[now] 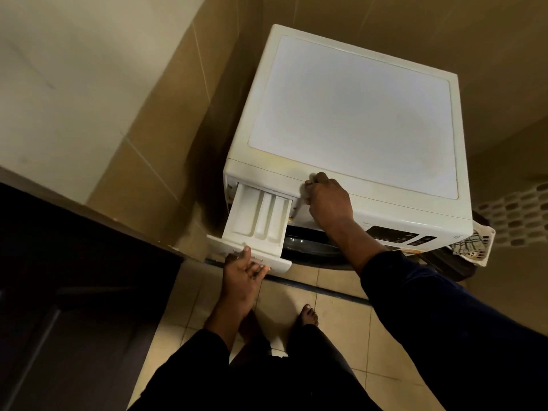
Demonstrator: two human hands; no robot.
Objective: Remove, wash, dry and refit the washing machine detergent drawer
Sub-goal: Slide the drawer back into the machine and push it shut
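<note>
Head view shows us the white detergent drawer at centre left of the frame, pulled far out of the washing machine, with three compartments visible. Our left hand grips its front panel, thumb above, fingers below. Our right hand rests with bent fingers on the machine's front edge; if it grips anything, we cannot tell.

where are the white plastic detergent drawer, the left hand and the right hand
white plastic detergent drawer (263, 216), head view, floor of its middle compartment
left hand (243, 274), head view, upturned palm at the drawer front
right hand (329, 203), head view, back of the hand
</note>
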